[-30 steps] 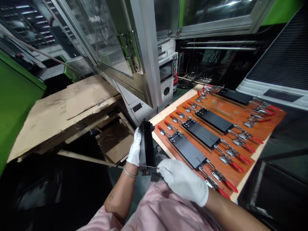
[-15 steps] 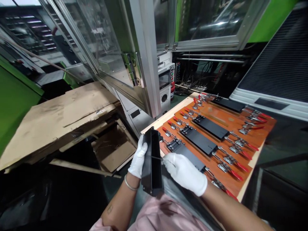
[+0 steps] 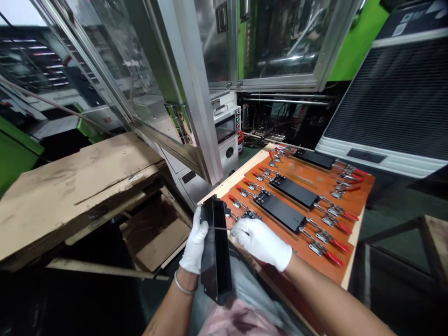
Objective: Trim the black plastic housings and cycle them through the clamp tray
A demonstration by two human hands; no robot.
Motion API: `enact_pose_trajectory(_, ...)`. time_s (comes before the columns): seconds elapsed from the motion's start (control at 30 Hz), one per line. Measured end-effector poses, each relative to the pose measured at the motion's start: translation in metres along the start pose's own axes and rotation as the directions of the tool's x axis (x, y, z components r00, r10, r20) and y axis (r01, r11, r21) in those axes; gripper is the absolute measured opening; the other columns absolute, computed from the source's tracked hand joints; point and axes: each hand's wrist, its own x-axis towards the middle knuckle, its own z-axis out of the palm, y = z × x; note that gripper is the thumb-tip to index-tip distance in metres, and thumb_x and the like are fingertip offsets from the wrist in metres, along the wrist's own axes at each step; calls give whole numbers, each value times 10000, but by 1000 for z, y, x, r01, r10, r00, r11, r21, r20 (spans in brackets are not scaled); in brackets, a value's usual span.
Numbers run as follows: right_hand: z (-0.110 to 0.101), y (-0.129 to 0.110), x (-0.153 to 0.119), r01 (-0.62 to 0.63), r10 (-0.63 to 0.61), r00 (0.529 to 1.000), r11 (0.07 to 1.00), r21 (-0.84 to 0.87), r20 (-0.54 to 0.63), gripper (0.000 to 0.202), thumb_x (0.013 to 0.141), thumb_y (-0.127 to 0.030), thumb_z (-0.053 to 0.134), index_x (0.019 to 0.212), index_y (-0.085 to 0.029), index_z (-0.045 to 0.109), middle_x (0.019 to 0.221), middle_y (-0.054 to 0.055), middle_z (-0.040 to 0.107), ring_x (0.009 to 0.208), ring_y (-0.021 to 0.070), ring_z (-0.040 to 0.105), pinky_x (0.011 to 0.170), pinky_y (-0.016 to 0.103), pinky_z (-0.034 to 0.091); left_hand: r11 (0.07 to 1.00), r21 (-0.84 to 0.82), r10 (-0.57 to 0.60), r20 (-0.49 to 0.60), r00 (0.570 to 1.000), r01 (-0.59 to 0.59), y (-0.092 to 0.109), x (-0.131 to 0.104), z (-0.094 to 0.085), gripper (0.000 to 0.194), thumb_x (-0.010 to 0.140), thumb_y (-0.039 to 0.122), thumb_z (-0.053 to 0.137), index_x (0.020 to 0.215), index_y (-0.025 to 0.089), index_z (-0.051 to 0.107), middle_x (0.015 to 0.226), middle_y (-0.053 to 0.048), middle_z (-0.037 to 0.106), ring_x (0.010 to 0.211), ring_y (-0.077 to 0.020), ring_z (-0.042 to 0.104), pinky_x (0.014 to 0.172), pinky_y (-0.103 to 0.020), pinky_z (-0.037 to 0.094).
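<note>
A long black open-topped part (image 3: 217, 266) is gripped at its left side by my left hand (image 3: 195, 242), in a white glove, thumb toward the rim. My right hand (image 3: 262, 242), also gloved in white, pinches a thin rod-like tool (image 3: 220, 228) that reaches across the black part's opening. Beyond it, an orange board (image 3: 301, 172) carries several flat black plates (image 3: 280, 211) held by toggle clamps with red handles (image 3: 335, 258).
A cardboard-covered bench (image 3: 112, 163) stands at the left, with a cardboard box (image 3: 157, 233) beneath. A metal-framed machine door (image 3: 196, 93) hangs ahead. At the right are a ribbed dark panel (image 3: 392, 93) and a frame (image 3: 436, 238) near the floor.
The view has shifted, so the board and door sit further left. Both hands still hold the black part and the thin tool, now slightly lower and further left in the picture.
</note>
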Motion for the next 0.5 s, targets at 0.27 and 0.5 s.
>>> enact_pose_trajectory(0.27,11,8,26,-170,263,935,921,350,-239,280,931,-392,373,776,-214,526,613,-12,515,525,138,474,500,244,363,988,-138,-46,144,989,66,-16,1,-13,615,691,578,786,1217,286,655,1252,-52,682,1161,-261,624,963,-341,498)
enact_pose_trajectory(0.5,61,-7,23,-180,255,966,771,611,-37,438,880,-622,406,841,-197,507,632,-41,521,427,80,444,410,204,358,873,-367,-227,273,935,320,-40,6,-9,559,668,711,714,791,169,651,613,7,600,554,-158,579,641,-309,521)
